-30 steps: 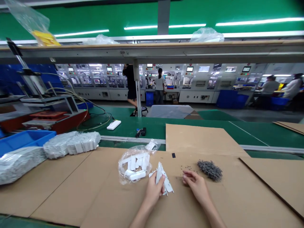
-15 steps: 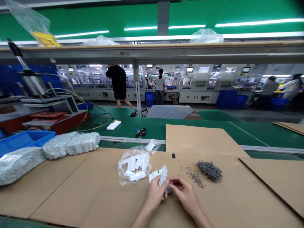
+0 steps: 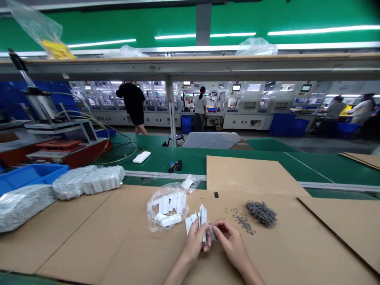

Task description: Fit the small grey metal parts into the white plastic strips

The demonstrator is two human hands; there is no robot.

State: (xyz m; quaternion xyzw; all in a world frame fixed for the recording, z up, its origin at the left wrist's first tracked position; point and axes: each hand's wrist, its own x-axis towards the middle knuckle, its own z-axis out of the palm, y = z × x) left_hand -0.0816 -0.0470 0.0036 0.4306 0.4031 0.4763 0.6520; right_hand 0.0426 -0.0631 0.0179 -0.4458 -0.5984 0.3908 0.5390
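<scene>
My left hand (image 3: 195,242) grips a fanned stack of white plastic parts (image 3: 202,217), held upright above the cardboard sheet (image 3: 118,241). My right hand (image 3: 230,242) is closed in a pinch right beside that stack, its fingertips touching the parts; what it pinches is too small to name. A clear plastic bag of white parts (image 3: 168,206) lies just left of the hands. To the right sits a pile of small grey pieces (image 3: 261,213), with a few scattered grey pieces (image 3: 242,221) between the pile and my right hand.
Wrapped bundles of white parts (image 3: 89,180) and a blue bin (image 3: 28,174) lie at the left. A machine with cables (image 3: 59,138) stands behind them. A green conveyor belt (image 3: 267,162) carries another cardboard sheet (image 3: 252,174). People stand at machines far behind.
My right hand left the scattered grey pieces and came in to meet the white stack in my left hand. The stack now stands more upright. A person in black walked left in the background.
</scene>
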